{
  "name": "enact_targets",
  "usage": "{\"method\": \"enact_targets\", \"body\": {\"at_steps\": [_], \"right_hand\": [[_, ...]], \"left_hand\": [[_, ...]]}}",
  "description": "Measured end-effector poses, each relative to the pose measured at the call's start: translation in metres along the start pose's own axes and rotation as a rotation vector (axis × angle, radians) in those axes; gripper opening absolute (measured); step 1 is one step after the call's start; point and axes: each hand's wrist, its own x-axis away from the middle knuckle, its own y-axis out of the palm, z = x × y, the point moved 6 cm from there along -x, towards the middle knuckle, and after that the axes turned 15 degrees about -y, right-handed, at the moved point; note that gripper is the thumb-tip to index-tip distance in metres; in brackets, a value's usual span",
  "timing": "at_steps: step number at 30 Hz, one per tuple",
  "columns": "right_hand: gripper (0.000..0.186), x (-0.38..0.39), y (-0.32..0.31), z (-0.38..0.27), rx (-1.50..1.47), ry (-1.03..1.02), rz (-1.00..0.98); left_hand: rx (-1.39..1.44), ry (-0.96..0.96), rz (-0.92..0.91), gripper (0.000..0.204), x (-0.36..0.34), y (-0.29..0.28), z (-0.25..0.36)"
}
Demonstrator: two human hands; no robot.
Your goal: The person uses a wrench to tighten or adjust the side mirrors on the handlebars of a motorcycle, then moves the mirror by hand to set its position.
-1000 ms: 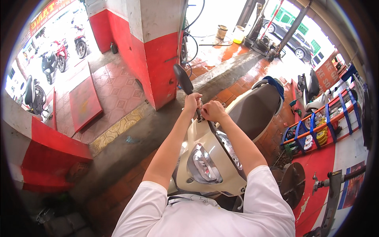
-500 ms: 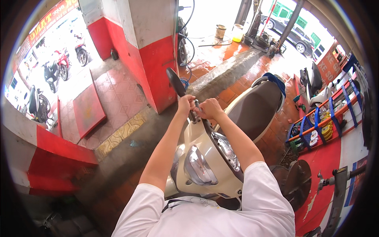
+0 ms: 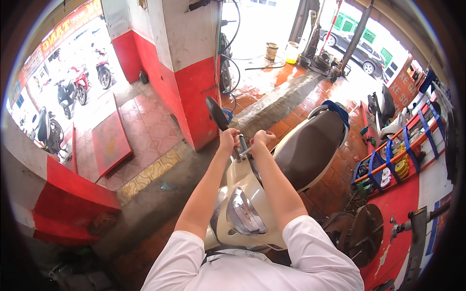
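A cream scooter [image 3: 247, 182] stands in front of me, with its headlight [image 3: 245, 211] towards me and a dark brown seat [image 3: 310, 148] beyond. My left hand [image 3: 229, 140] is closed around the stem of the black rear-view mirror [image 3: 216, 113], just above the handlebar. Close to its right, my right hand [image 3: 262, 138] has its fingers bent around the end of a slim silvery tool [image 3: 246, 151], which looks like a wrench. The tool's other end is at the base of the mirror stem. My fingers partly hide both grips.
A red and white pillar [image 3: 194, 97] rises at the left, with a blue hose [image 3: 229, 114] behind it. Farther left lies a red ramp [image 3: 110, 145]. At the right, a blue and orange rack [image 3: 398, 150] holds bottles. A concrete ledge [image 3: 279, 99] crosses the tiled floor beyond.
My right hand has moved a little right, away from the mirror stem, and the silvery tool now shows between them. My left hand stays on the stem. The view has shifted slightly.
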Motion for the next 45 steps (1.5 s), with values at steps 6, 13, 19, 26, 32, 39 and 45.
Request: {"method": "enact_targets", "body": {"at_steps": [6, 13, 19, 26, 32, 39, 45], "right_hand": [[0.03, -0.004, -0.001, 0.019, 0.057, 0.095, -0.101], [0.033, 0.01, -0.003, 0.014, 0.133, -0.065, -0.182], [0.026, -0.023, 0.005, 0.036, 0.103, -0.053, -0.428], [0.019, -0.012, 0.015, 0.042, -0.065, 0.094, -0.598], [0.021, -0.017, 0.012, 0.039, -0.104, 0.092, -0.57], [0.03, -0.003, 0.011, 0.03, 0.008, 0.038, -0.554], [0.039, -0.006, 0.008, 0.029, -0.066, 0.12, -0.624]], "left_hand": [[0.014, 0.014, -0.012, 0.034, -0.005, 0.013, -0.002], [0.02, 0.013, -0.024, 0.034, -0.005, 0.01, 0.001], [0.003, 0.033, -0.033, 0.033, -0.003, 0.017, 0.001], [0.002, -0.027, -0.003, 0.029, -0.002, 0.006, 0.004], [-0.038, -0.015, -0.01, 0.03, -0.003, 0.011, 0.005], [-0.011, -0.029, 0.018, 0.028, 0.001, 0.01, 0.005], [-0.051, -0.045, -0.003, 0.033, 0.001, 0.015, 0.003]]}}
